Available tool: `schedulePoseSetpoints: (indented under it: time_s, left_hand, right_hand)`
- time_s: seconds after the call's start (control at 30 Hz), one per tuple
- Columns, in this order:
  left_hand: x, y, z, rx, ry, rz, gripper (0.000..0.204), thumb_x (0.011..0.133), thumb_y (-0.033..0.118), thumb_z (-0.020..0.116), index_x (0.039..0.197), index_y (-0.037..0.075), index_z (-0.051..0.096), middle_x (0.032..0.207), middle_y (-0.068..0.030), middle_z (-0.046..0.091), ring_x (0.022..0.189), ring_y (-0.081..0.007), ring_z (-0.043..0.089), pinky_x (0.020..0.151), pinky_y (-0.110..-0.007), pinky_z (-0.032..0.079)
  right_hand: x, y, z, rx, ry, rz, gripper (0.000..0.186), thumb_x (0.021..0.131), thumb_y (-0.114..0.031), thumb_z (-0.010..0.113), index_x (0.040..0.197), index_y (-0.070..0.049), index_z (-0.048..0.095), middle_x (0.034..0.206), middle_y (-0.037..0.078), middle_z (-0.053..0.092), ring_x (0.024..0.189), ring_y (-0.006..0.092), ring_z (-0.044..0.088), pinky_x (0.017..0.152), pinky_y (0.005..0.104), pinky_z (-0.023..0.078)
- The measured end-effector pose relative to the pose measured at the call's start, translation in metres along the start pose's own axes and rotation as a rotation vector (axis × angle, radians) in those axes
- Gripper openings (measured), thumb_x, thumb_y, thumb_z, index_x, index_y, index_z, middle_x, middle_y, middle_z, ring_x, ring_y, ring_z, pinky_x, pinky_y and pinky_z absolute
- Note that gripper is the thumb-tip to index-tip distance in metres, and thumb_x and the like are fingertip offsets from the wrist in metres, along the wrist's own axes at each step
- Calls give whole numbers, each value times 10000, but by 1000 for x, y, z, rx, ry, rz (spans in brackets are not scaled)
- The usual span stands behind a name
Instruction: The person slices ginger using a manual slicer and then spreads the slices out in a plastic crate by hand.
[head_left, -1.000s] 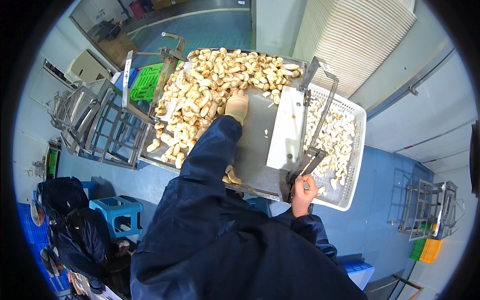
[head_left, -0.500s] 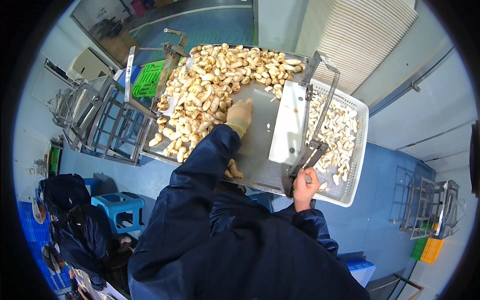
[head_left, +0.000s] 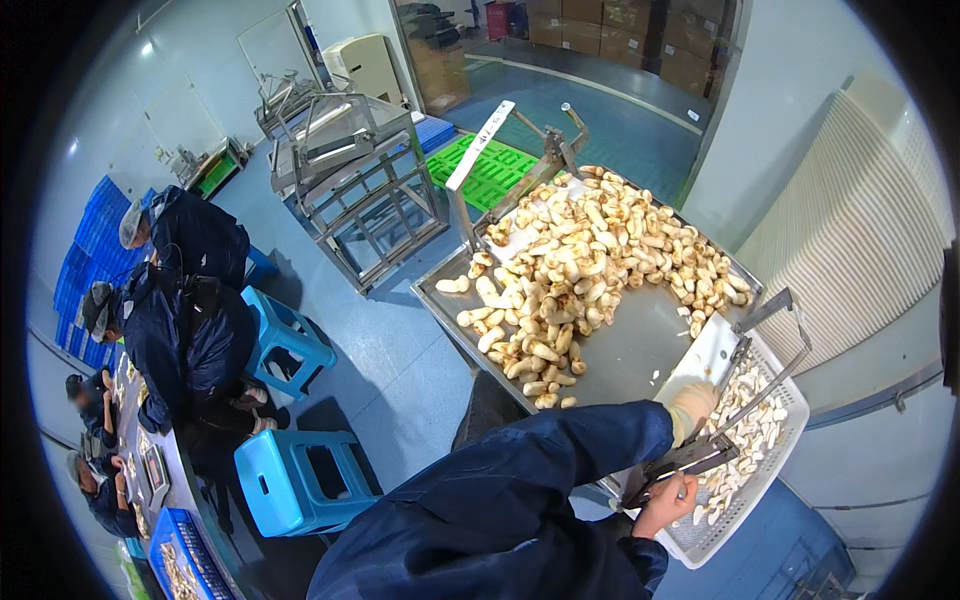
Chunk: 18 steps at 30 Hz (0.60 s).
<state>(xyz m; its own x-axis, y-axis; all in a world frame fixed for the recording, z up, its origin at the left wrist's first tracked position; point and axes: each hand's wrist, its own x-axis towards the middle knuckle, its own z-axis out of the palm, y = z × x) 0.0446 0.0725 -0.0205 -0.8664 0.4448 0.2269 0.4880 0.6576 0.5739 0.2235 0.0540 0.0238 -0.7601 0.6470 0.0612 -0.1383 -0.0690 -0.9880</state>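
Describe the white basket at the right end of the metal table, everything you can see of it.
The white basket is a shallow rectangular plastic tray with perforated walls and floor. It sits at the right end of the metal table, tilted in this view, and holds a layer of pale cut mushroom pieces. A grey metal lever cutter reaches over it; the bare right hand grips the cutter's handle at its near edge, and the gloved left hand rests at its inner rim.

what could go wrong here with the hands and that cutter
The gloved left hand lies on the white board close beside the lever cutter whose handle the bare right hand grips; a cut could catch the fingers. The mushroom pile reaches the metal tray's near edge, so pieces may roll off.
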Motion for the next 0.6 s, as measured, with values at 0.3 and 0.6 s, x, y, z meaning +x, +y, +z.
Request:
schedulePoseSetpoints:
  time_s: [0.3,0.6]
  left_hand:
    - [-26,-4,-25,-300,48,-124,231,737,76,542,959,23,570,831,-184,596,833,-356,586,728,-415,458]
    - [-22,0,-56,-916,-61,-84,206,785,65,492,915,12,643,770,-116,642,729,-179,593,656,-288,462]
  right_hand:
    - [2,-6,1,-27,-19,2,220,898,-81,466,696,-66,382,440,-5,354,344,61,320,352,219,273]
    - [39,-72,12,-143,55,92,109,866,-139,572,882,-42,525,514,7,447,380,83,414,354,226,315]
